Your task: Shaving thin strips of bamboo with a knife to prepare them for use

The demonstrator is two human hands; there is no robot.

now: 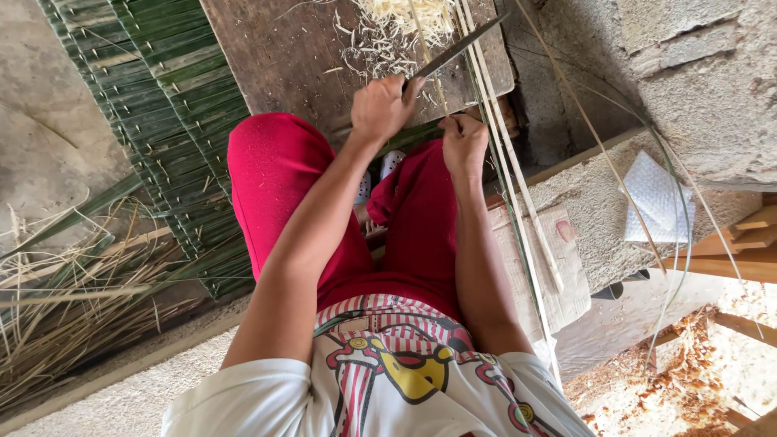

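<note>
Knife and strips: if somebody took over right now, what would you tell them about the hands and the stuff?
Left hand: closed round the handle of the knife, blade angled over the wooden board.
Right hand: pinching the pale strips, which run from the board back past the right leg.
Done: shavings are piled on the board; a green woven mat lies to the left.
Left: the blade sits against the strips, so this cut looks unfinished; loose dry stalks lie beside the mat.

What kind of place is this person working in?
Probably an outdoor bamboo-craft workspace: a woven green mat, a wooden board strewn with shavings, and rough concrete walls.
</note>
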